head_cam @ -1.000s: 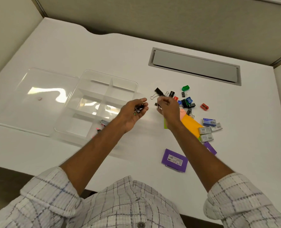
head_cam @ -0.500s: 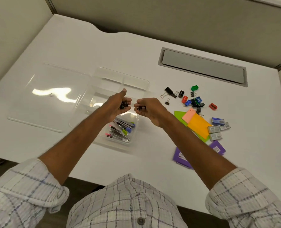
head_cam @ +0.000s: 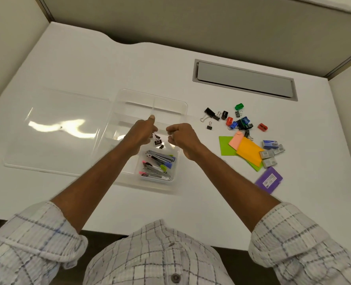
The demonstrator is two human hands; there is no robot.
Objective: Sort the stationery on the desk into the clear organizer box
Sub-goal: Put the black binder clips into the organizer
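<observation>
The clear organizer box [head_cam: 170, 104] stands mid-desk, and both my hands hover over its middle right compartment. My left hand [head_cam: 141, 133] has its thumb raised away from the curled fingers. Several small black binder clips [head_cam: 157, 139] sit loose just below those fingers, inside the compartment. My right hand [head_cam: 181, 135] is closed, pinching a small binder clip [head_cam: 170, 138] at its fingertips. The front right compartment holds several metal staplers [head_cam: 157, 166] with coloured ends. More binder clips [head_cam: 210, 113] and coloured sharpeners [head_cam: 238, 106] lie on the desk to the right.
The box's clear lid [head_cam: 57, 128] lies flat to its left. Sticky notes [head_cam: 248, 150], staple boxes [head_cam: 270, 154] and a purple box [head_cam: 269, 180] lie right of my right forearm. A grey cable hatch [head_cam: 244, 81] is set into the desk at the back.
Both hands have come from the clip pile to above the box. My left hand's thumb has lifted, and the black clips it held are now loose below its fingers.
</observation>
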